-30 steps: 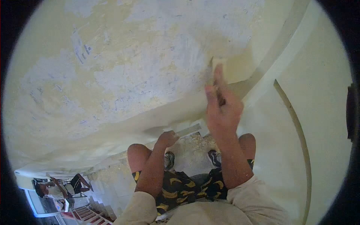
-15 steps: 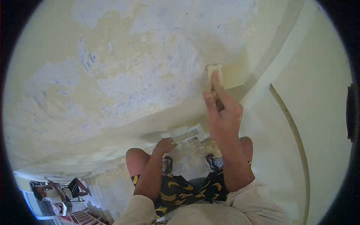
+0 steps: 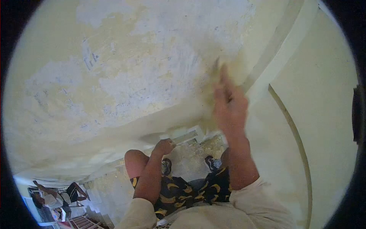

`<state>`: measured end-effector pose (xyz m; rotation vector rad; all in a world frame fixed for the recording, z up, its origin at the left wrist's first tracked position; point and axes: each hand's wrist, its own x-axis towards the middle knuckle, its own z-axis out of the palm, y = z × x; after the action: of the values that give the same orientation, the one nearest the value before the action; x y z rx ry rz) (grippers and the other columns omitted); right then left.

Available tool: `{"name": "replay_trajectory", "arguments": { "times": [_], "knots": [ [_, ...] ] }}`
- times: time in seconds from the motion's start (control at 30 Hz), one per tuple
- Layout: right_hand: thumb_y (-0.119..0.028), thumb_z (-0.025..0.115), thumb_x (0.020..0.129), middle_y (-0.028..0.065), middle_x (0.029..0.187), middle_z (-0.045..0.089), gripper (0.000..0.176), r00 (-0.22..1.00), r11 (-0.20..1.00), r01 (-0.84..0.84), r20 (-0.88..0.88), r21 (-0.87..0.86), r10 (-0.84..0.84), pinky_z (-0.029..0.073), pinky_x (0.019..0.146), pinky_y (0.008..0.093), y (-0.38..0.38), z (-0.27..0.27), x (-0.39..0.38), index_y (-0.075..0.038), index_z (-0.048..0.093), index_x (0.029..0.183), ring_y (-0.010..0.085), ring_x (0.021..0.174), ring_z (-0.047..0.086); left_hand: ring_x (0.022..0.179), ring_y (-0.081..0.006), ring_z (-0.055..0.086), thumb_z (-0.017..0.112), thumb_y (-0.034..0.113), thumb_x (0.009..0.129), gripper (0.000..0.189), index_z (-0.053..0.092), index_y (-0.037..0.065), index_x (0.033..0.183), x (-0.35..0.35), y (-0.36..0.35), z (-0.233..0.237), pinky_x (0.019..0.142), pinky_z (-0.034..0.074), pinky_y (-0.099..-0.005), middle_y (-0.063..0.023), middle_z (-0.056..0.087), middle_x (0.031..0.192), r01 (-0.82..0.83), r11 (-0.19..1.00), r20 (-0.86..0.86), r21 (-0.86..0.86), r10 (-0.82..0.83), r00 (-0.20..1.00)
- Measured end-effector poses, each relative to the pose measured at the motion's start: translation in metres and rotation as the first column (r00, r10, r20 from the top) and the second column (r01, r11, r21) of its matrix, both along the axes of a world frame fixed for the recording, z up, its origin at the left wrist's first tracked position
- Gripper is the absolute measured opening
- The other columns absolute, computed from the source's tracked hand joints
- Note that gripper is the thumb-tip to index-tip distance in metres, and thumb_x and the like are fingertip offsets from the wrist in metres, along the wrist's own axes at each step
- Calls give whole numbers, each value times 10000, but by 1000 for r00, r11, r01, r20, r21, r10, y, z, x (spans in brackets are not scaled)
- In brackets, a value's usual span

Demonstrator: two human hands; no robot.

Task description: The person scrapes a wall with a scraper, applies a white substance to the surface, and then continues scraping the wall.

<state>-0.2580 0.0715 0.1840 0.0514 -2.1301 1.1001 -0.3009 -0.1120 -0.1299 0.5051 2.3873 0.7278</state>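
My right hand [image 3: 232, 108] is raised at the wall, closed around a putty knife [image 3: 217, 63] with the index finger stretched along it. The blade is smeared by motion and shows as a thin dark sliver close to the patchy wall [image 3: 152, 68]. White and yellowish coats with bluish scuffs cover that wall. My left hand [image 3: 164, 146] is closed low in front of my knee, near a pale strip [image 3: 185, 136] at the foot of the wall. What its fingers hold, if anything, I cannot tell.
A raised band [image 3: 272, 57] borders the wall on the right, and a curved trim strip [image 3: 291, 122] runs beyond it. Below, the floor [image 3: 185, 160] is littered with crumbs around my shoes. Another person [image 3: 53, 198] is at the lower left, near a ladder [image 3: 82, 221].
The putty knife has turned from showing its pale, coated face to nearly edge-on, and my right hand has moved slightly. My left hand stays closed. The other person's arm has shifted.
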Motion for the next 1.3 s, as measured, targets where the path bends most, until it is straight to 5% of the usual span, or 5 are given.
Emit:
{"name": "replay_trajectory", "arguments": {
  "times": [0.4, 0.57, 0.63, 0.73, 1.3],
  "knots": [
    [-103, 625, 819, 131, 601, 515, 501, 997, 995, -56, 64, 86, 50, 424, 517, 341, -19, -98, 6, -61, 484, 1298, 235, 521, 496, 1025, -372, 561, 569, 462, 811, 525, 577, 27, 1105, -2, 1, -35, 894, 436, -442, -208, 610, 1066, 11, 999, -22, -45, -12, 1000],
    [-102, 631, 812, 139, 599, 519, 488, 997, 998, -61, 39, -15, 61, 424, 510, 360, -20, -90, 0, -40, 499, 1278, 240, 523, 507, 1011, -379, 567, 569, 462, 811, 525, 587, 17, 1089, -5, -7, -39, 895, 436, -444, -219, 607, 1061, -95, 995, -54, 18, 96, 994],
    [-93, 594, 844, 33, 573, 412, 433, 997, 997, -74, 16, -21, 74, 362, 502, 238, -24, -95, 2, 9, 502, 1254, 77, 523, 386, 1017, -384, 562, 569, 462, 810, 530, 587, 11, 1089, -1, -4, -37, 898, 435, -444, -225, 600, 1075, -113, 991, -12, 76, 114, 993],
    [-105, 621, 825, 141, 612, 531, 471, 994, 996, -71, 79, -51, 75, 419, 512, 337, -22, -94, 3, -5, 495, 1268, 217, 507, 499, 1038, -386, 549, 556, 465, 814, 538, 582, 11, 1101, -2, -1, -33, 910, 428, -441, -225, 586, 1105, -64, 997, -16, -52, 63, 998],
    [-99, 614, 834, 118, 583, 488, 474, 998, 997, -55, 29, -60, 56, 401, 513, 291, -12, -79, 3, -31, 485, 1285, 145, 510, 449, 1028, -374, 559, 542, 471, 822, 524, 588, 11, 1069, 1, -2, -38, 897, 432, -436, -226, 603, 1069, -53, 998, -12, -43, 53, 999]
  ]
}}
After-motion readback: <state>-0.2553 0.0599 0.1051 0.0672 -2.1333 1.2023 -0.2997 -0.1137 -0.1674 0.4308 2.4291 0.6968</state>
